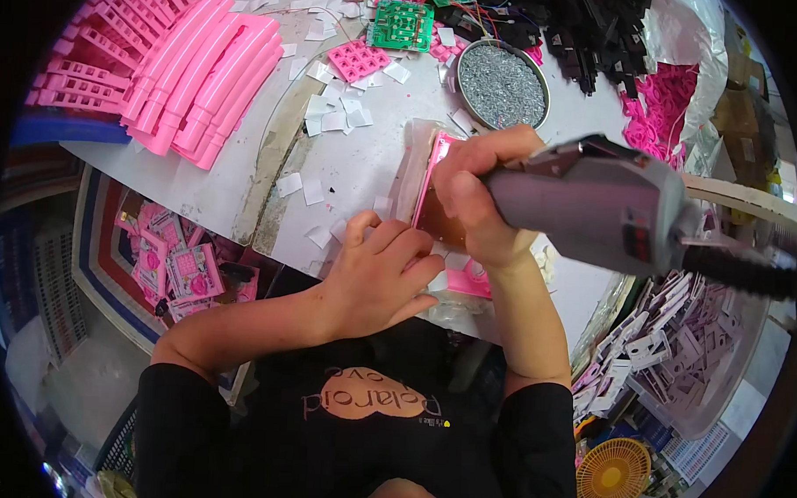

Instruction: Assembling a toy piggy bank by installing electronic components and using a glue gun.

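My right hand (488, 195) is wrapped round a grey power screwdriver (585, 198) with a black cable at its rear end. Beneath that hand lies a pink-rimmed casing with a brown board (439, 224); the tool's tip is hidden behind my fingers. My left hand (380, 270) rests beside the casing's near left corner, fingers loosely bent and apart, thumb away from the forefinger. I see nothing held in it. Close to its fingertips is another pink plastic part (469, 280), partly covered by my right wrist.
A round tin of small screws (502, 86) stands beyond my right hand. Green circuit boards (402, 25), a pink button pad (358, 61) and white paper squares (337, 115) lie on the table. Pink curved parts (202, 84) are stacked far left; bins of plastic parts (667, 346) flank me.
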`<state>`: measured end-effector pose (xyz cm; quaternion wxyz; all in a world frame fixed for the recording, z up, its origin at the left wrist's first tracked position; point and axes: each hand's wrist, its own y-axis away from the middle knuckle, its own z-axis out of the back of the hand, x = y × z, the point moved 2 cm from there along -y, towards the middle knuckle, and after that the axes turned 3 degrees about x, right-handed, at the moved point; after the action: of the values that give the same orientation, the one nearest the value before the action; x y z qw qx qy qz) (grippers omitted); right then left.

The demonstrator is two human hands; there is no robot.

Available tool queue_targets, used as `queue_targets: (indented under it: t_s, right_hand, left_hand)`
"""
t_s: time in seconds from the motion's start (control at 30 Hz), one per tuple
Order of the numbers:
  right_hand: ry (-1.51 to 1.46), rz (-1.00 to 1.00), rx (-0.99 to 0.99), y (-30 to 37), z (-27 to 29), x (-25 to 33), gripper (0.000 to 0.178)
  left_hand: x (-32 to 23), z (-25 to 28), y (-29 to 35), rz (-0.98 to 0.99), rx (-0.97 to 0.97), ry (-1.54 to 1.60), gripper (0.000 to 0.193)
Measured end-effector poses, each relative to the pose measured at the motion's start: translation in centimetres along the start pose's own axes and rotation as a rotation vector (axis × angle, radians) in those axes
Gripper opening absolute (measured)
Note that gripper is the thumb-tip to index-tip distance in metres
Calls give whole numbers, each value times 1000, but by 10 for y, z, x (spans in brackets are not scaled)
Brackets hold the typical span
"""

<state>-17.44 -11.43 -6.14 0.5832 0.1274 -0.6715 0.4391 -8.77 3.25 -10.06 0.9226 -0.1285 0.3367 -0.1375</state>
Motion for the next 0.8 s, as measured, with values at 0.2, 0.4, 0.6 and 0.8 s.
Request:
queue_targets:
  t_s: [0.2,0.4,0.6,0.8]
  right_hand:
    - [-210,-136,-103,1,27,25,63]
    - [586,-418,28,61,35,42,55]
    - [531,-441,94,75,30,28,12]
    - [400,-542,3,80,30,23,9]
  left_hand:
    - [1,1,-13,-3,65,55,22]
    - [21,14,-32,251,159,359,9]
    - [23,14,-42,240,156,622,10]
    - [19,13,-42,199,124,371,12]
